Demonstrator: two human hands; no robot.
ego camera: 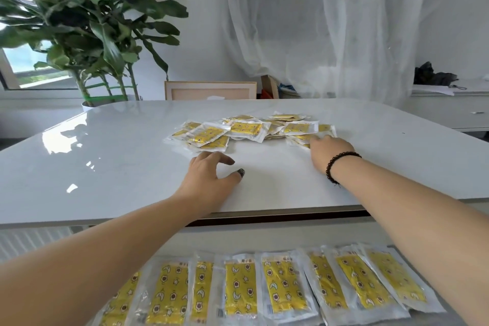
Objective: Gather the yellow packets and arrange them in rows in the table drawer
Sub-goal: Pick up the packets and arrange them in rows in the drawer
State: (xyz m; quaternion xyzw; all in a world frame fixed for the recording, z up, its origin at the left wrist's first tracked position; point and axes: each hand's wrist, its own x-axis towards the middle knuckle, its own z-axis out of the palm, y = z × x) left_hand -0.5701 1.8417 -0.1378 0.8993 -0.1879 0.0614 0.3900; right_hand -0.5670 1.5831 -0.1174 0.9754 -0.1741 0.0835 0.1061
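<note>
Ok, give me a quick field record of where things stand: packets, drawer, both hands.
pile: loose heap of yellow patterned packets in clear wrappers on the glossy white tabletop
drawer: open below the table's near edge, one row of yellow packets laid side by side, some overlapping
left hand: fingers loosely curled, at the pile's near left edge, holding nothing
right hand: beaded bracelet on the wrist, fingertips on the pile's right end
status: most packets not yet moved
</note>
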